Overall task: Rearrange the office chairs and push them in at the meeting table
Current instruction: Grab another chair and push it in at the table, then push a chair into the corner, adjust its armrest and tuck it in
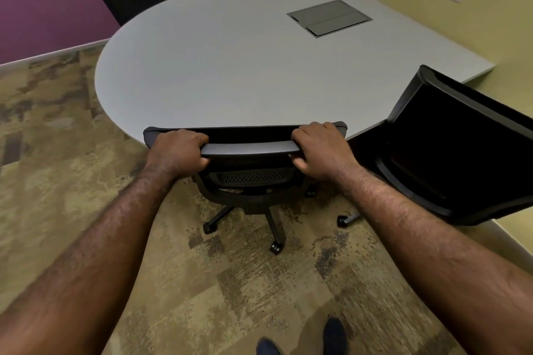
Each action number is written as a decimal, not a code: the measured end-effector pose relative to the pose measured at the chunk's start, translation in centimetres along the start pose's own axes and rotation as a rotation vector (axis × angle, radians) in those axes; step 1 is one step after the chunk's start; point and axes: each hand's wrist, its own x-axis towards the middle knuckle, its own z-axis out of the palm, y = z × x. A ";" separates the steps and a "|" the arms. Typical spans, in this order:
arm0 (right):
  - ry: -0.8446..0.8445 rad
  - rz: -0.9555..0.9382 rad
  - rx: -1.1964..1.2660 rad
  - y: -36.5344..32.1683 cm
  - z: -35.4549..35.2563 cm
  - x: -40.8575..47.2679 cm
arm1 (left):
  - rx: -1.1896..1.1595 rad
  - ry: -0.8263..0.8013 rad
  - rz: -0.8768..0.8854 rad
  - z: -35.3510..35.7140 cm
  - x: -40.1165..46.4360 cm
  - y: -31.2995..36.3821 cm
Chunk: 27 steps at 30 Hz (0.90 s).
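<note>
On the left, the left hand (pixel 177 150) grips the top edge of the backrest of a black mesh-backed office chair on castors (pixel 245 153), fingers curled over its rim, and the right hand (pixel 320 147) grips the same edge further right. The chair stands at the near rounded edge of the pale grey oval desk (pixel 230 66), its back touching the rim. Just to its right a second black office chair (pixel 450 147) sits angled at the desk's corner
</note>
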 end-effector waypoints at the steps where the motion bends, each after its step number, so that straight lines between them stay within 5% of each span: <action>1: 0.031 -0.005 0.007 0.2 -0.1 -0.4 | -0.019 0.012 0.008 -0.1 -0.1 0.1; 13: 0.200 0.215 -0.038 4.4 -5.7 -7.2 | -0.154 0.307 0.254 -2.6 2.5 7.7; 27: 0.194 0.569 -0.150 18.7 -9.6 -20.1 | -0.257 0.317 0.510 -5.5 12.4 27.6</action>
